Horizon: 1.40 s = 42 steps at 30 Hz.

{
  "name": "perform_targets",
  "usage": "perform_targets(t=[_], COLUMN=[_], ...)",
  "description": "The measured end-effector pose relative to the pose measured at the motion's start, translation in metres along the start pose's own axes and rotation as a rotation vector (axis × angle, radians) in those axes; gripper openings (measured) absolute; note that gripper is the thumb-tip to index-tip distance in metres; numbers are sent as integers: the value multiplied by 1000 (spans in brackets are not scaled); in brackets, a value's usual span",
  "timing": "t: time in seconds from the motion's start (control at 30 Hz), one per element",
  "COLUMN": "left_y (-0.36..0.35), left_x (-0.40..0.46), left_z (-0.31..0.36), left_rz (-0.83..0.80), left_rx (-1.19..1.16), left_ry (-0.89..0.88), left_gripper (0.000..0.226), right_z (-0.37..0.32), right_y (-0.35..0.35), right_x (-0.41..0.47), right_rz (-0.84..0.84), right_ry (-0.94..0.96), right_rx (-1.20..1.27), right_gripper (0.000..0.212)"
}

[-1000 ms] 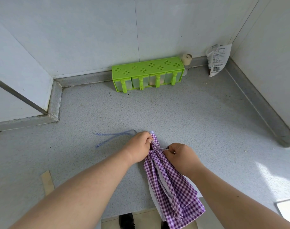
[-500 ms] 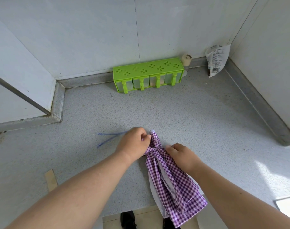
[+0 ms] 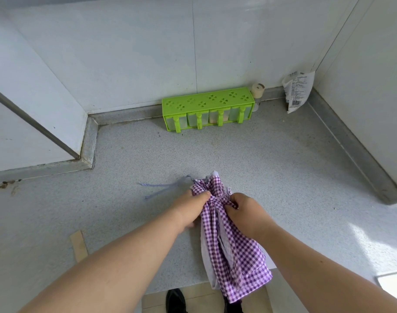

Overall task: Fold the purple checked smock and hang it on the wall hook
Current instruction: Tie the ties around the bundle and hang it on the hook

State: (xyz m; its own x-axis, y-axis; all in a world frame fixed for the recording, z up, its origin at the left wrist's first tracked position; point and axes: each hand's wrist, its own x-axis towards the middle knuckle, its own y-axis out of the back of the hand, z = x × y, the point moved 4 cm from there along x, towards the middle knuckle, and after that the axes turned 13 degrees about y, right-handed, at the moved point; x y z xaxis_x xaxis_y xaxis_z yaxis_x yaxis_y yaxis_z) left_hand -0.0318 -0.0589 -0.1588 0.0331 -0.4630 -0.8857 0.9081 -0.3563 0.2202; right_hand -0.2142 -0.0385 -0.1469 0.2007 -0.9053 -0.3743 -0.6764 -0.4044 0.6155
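Observation:
The purple checked smock (image 3: pixel 233 249) lies bunched into a narrow strip on the grey speckled counter (image 3: pixel 272 168), its lower end hanging over the front edge. My left hand (image 3: pixel 190 208) pinches the gathered upper part from the left. My right hand (image 3: pixel 245 211) grips the same gathered part from the right. The smock's thin striped ties (image 3: pixel 161 187) trail to the left on the counter. No wall hook is in view.
A green spice rack (image 3: pixel 207 108) stands against the back wall, with a small capped bottle (image 3: pixel 257 91) at its right end. A white printed bag (image 3: pixel 298 90) leans in the back right corner. A strip of tape (image 3: pixel 78 245) sticks near the counter's front left.
Both hands have slid a little down the smock, leaving its top tuft showing above them. The ties have been drawn slightly to the right.

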Motion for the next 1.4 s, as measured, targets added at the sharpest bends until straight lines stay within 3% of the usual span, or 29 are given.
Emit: perform_targets(t=[0.1,0.27,0.37,0.53,0.6,0.83,1.0,1.4], left_y=[9,31,41,59,61,72,78,104], left_x=[-10,-25,-38,-61,-68,-93,-110,-148], left_z=[10,22,28,35,35,28,22,26], left_rz=[-25,56,10,59,72,115,51,107], left_rx=[-176,-239,-243,-109,-74,-9,-100,-166], left_ry=[-75,-194,-245,-346,-368,-424,-436,-578], left_gripper=[23,15,17,26,26,31,25,21], right_z=[-9,-32,-44,-69,-83,-119,-138,-181], right_y=[4,13,19,28,31,29,23,24], right_x=[-2,-6,-10,-10,-11,-20,-23,-35], right_rz=[-2,-69,-103,5,58,96,71,231], right_ry=[16,68,80,97,125,260,325,412], right_rx=[61,12,-16,-20,0,89,-64,77], right_gripper=[11,14,5,46,53,37,19,13])
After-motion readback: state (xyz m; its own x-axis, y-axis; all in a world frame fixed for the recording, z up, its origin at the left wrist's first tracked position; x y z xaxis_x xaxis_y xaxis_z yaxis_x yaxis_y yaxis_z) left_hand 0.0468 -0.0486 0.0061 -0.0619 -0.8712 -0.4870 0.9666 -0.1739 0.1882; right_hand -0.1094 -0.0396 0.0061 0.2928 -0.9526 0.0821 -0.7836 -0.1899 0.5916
